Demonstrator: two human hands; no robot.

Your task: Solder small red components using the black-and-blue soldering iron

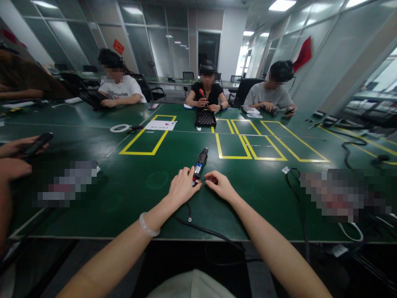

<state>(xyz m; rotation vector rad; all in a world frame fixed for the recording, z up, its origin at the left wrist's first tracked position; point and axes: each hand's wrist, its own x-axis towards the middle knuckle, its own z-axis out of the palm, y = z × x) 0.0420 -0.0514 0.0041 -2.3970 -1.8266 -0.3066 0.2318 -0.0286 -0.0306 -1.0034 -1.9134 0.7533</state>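
A slim power tool [201, 159], like an electric screwdriver with its housing opened, lies on the green table in front of me. Its metal tip points away; a silver and blue motor cylinder shows in the middle, with small red and orange parts at the near end. My left hand [183, 186] is closed over the tool's near left side, thumb by the red parts. Just right of that end, my right hand [219, 185] has curled fingers with a gap between thumb and forefinger; nothing shows in it. A black cord [211, 230] runs from beneath my left wrist toward the table edge.
Across the green table [130, 219], several people sit working; one has a black tray [205, 118]. Yellow tape outlines mark the surface. A white paper [160, 125] and a coiled white cable [120, 128] lie left. Blurred items flank me; another person's hands hold a dark device [39, 144].
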